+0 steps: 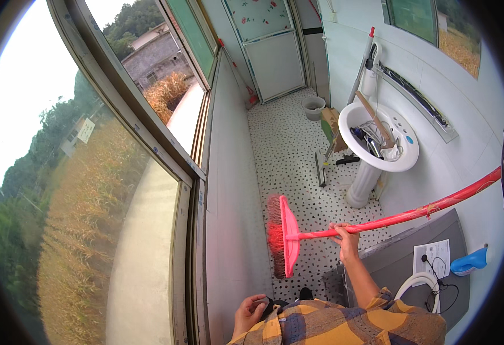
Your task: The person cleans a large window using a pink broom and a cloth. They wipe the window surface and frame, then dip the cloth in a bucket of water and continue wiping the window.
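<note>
In the head view, my right hand [346, 239] grips the red handle [381, 224] of a broom near its head. The handle slopes up to the right, as far as a dark round object at the picture's edge. The broom's pink plastic head [292, 236] is at the left end, its red and dark bristles [275, 237] facing the wall under the window. My left hand [251, 311] is low by my waist, fingers loosely curled, with nothing visible in it. It is near the same wall.
A white pedestal washbasin [410, 148] holds a wooden-handled tool [374, 118] and cables. A floor squeegee [321, 170], cardboard box [330, 118] and grey bucket [313, 108] stand beyond. To my right, a grey lid [390, 267] bears papers, a white hose [411, 280] and a blue bottle [469, 261].
</note>
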